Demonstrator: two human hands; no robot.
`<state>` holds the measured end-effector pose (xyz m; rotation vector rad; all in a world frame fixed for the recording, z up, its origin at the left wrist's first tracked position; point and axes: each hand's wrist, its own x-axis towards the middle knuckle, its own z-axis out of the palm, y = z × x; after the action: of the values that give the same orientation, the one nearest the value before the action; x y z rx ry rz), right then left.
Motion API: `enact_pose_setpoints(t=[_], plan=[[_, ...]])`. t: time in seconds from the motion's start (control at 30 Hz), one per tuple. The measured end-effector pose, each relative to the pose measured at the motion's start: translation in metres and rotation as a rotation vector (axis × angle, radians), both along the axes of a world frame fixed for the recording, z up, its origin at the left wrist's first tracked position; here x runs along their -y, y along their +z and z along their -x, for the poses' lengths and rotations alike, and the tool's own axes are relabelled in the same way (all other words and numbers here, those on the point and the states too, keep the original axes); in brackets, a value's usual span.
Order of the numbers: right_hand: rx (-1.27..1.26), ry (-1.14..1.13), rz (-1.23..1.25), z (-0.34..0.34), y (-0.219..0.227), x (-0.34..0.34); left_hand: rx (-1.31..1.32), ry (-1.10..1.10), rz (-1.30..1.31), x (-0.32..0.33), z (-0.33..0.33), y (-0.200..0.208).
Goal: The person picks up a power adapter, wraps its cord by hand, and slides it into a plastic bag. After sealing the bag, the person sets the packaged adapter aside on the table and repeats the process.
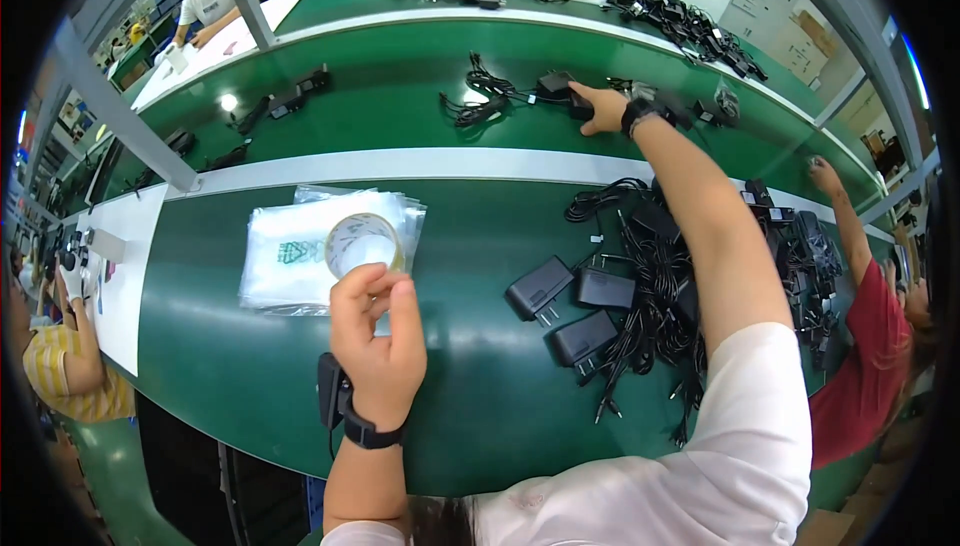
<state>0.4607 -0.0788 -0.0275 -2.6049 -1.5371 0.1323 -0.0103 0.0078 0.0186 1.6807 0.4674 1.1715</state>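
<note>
My right hand (604,108) reaches across to the green belt, its fingers and thumb around a black power adapter (580,104). Another black adapter (554,84) with a coiled cable (487,92) lies just left of it. Nearer to me, my left hand (378,331) hovers over the table with loosely curled fingers; I see nothing between them. Just beyond its fingertips a roll of tape (337,246) rests on a stack of clear plastic bags (270,276). Right of centre lie three adapters, among them one with its prongs showing (540,288), beside a heap of black cables (655,301).
A white rail (400,164) separates my green table (230,376) from the belt. More adapters (287,104) lie on the belt's left. At right, a person in a red sleeve (868,336) reaches toward the belt. Other people sit at the left and across, near further adapter piles (690,31).
</note>
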Motion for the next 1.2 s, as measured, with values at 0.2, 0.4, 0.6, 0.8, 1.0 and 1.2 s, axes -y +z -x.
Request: enact_pose_setpoints(t=[0.2,0.4,0.6,0.8,1.0,1.2], plan=[[-0.12,-0.031,-0.081,0.032,0.051,0.015,-0.049,0.044,-0.099,-0.008,0.0,-0.011],[-0.12,-0.044,-0.344,0.086,0.202,0.022,-0.042,-0.053,0.022,-0.004,0.005,-0.005],[0.21,-0.37,-0.81,0.028,0.18,0.024,-0.018,-0.108,0.107,-0.004,0.002,-0.004],[0.276,-0.422,-0.785,0.011,0.188,0.008,-0.032,-0.123,0.1,-0.002,0.003,-0.002],[0.029,-0.465,-0.895,0.025,0.159,-0.02,-0.049,-0.085,0.084,-0.006,0.001,-0.004],[-0.028,-0.226,-1.345,0.0,0.159,-0.032,-0.051,-0.118,0.1,-0.005,0.0,0.0]])
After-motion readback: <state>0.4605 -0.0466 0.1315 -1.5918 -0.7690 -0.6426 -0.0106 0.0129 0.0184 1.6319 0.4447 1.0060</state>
